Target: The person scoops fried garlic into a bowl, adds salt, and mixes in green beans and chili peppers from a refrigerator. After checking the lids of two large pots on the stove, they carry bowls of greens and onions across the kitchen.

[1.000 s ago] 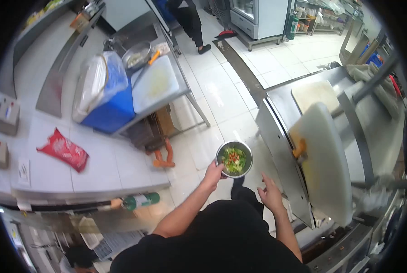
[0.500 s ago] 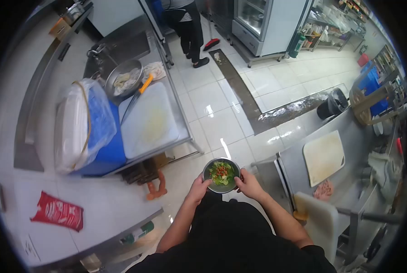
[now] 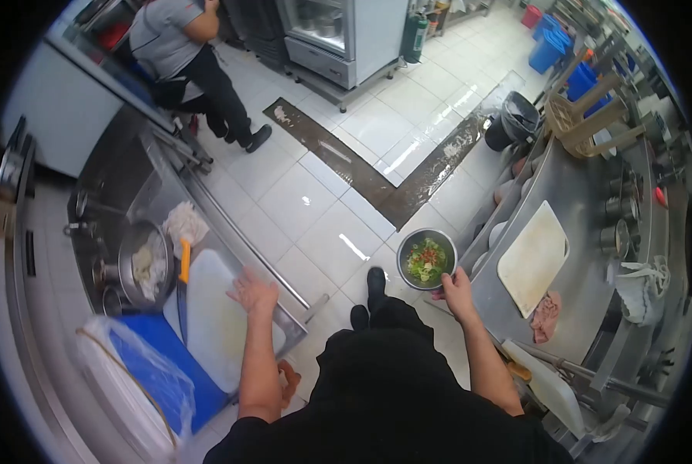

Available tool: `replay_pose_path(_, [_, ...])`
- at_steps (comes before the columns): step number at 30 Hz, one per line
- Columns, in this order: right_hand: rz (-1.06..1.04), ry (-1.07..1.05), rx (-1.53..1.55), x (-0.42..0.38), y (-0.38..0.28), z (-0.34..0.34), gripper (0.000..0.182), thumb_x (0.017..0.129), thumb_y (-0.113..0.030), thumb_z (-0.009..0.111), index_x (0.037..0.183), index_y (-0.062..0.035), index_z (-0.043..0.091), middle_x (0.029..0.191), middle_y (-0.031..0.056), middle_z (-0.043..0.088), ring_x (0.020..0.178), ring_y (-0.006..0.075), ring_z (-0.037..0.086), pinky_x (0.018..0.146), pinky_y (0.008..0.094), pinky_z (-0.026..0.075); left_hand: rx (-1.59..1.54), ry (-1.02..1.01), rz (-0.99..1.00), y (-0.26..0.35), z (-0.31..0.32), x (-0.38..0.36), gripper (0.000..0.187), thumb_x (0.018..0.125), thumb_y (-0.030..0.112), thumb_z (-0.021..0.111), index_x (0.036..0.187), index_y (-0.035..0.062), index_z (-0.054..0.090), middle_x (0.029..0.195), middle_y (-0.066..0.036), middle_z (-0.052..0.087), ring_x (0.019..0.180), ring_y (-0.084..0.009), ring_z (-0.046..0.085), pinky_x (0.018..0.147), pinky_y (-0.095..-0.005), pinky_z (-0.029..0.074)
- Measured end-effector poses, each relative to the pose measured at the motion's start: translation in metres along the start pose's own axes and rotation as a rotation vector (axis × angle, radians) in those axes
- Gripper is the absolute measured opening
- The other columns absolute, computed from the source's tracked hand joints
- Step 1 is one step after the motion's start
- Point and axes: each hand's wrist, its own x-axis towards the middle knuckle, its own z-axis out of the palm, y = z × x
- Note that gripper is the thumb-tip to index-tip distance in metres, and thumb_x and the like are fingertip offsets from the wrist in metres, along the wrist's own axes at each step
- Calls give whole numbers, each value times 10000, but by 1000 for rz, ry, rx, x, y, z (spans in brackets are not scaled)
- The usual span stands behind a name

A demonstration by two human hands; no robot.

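Observation:
My right hand (image 3: 457,291) grips the rim of a metal bowl (image 3: 401,261), which holds chopped green leaves with red bits (image 3: 426,260). The bowl hangs over the floor, left of the right-hand counter. My left hand (image 3: 254,291) is empty, its fingers spread, above the right edge of a white cutting board (image 3: 213,317). A knife with an orange handle (image 3: 185,261) lies along that board's left side. Behind the board are a larger metal bowl with pale contents (image 3: 146,267) and a crumpled cloth (image 3: 185,224).
A co-worker (image 3: 199,69) stands at the upper left. On the right counter (image 3: 574,309) lie another cutting board (image 3: 534,257) and a pink cloth (image 3: 546,317). A black bin (image 3: 512,122) stands beyond it. A wet drain channel (image 3: 338,158) crosses the tiled floor. Plastic-covered boxes (image 3: 129,379) sit lower left.
My left hand has let go of the bowl and moved left over the cutting board. The bowl has moved right in my right hand. The view has turned, and the co-worker shows more fully.

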Motion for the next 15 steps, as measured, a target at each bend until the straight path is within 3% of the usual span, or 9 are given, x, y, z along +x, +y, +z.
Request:
replay_pose_path(3, [72, 96, 63, 22, 18, -11, 195, 1013, -115, 494, 1139, 34, 499, 878, 147, 657, 658, 203, 703, 551, 313, 609, 125, -101, -24, 15, -7, 22, 1010, 846, 462, 686, 1560, -33, 171, 1487, -305, 443, 1438, -480, 325, 1200, -640, 91])
replay_pose_path(6, [130, 150, 106, 64, 32, -11, 181, 1013, -134, 497, 1106, 21, 497, 875, 140, 648, 640, 201, 694, 528, 314, 605, 55, -214, 22, 10, -22, 36, 1009, 851, 490, 658, 1565, -20, 160, 1442, -334, 479, 1414, -507, 348, 1198, -641, 91])
replay_pose_path(10, [217, 220, 173, 131, 41, -14, 171, 1013, -150, 491, 1104, -6, 502, 873, 119, 631, 597, 182, 663, 502, 305, 584, 215, -377, -22, 35, -37, 44, 1025, 829, 513, 646, 1568, -8, 163, 1456, -361, 444, 1411, -520, 347, 1199, -642, 79])
replay_pose_path(15, [94, 185, 142, 233, -32, -9, 176, 1013, -138, 505, 1065, 30, 503, 820, 141, 635, 577, 198, 673, 499, 307, 579, 306, -438, -187, 56, -33, 65, 1040, 770, 500, 673, 1590, 87, 185, 1505, -320, 411, 1426, -531, 315, 1206, -625, 80])
